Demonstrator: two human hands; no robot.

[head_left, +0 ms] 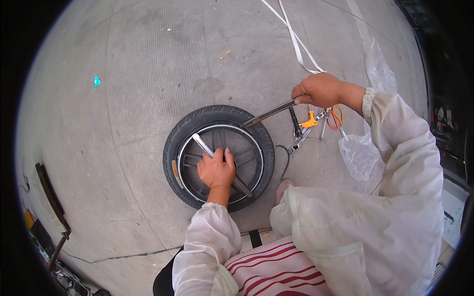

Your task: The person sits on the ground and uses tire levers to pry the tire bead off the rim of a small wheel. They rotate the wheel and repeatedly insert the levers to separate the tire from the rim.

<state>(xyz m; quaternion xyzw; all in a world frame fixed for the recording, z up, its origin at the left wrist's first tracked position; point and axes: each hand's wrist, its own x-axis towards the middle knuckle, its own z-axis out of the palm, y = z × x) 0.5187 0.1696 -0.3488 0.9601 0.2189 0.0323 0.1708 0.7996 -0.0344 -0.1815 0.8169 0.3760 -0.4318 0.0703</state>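
A small wheel with a black tyre [174,143] and a spoked black rim lies flat on the ground in front of me. My left hand [216,171] is over the hub, its fingers closed round a metal tyre lever [202,144] that slants across the rim. My right hand [320,90] grips the far end of a second, flat metal tyre lever [270,113]. The tip of that lever meets the inner edge of the tyre at the upper right. A tan label [177,174] sticks to the tyre's left side.
Right of the wheel lie wrenches [300,139], a yellow-orange tool [310,120] and orange-handled scissors [337,117]. Clear plastic bags [359,157] and white straps [295,40] lie beyond. A teal scrap [97,81] rests on the concrete at the left.
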